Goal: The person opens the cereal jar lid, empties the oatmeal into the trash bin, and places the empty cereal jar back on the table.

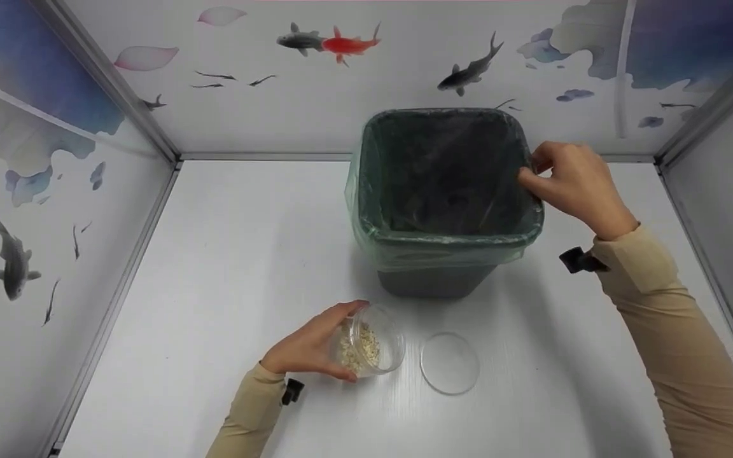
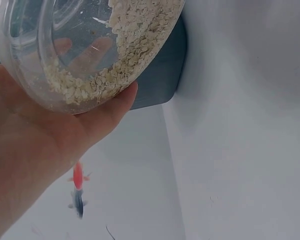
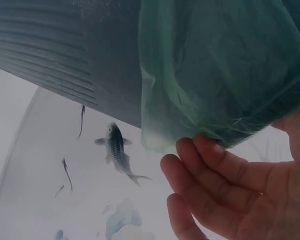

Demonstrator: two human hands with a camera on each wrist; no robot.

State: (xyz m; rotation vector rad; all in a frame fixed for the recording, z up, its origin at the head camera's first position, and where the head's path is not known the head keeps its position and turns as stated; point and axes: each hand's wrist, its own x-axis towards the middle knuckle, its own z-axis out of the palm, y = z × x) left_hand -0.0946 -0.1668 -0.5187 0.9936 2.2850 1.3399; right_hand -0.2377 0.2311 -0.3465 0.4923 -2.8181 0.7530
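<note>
In the head view my left hand (image 1: 309, 346) grips a clear plastic jar (image 1: 387, 340), tilted with its open mouth toward the right. Pale oat flakes (image 2: 135, 55) lie along the jar's lower side in the left wrist view. A round clear lid (image 1: 449, 364) lies flat on the table just right of the jar. My right hand (image 1: 576, 184) pinches the right rim of a grey trash bin (image 1: 433, 283), thumb inside and fingers outside. A green plastic bag (image 3: 205, 75) lines the bin and folds down over its rim.
The bin stands upright at the back of the white table (image 1: 233, 254), close to the back panel (image 1: 245, 121). Panels with painted fish also rise at the left and right sides. Beneath the left hand's jar is the table's front middle.
</note>
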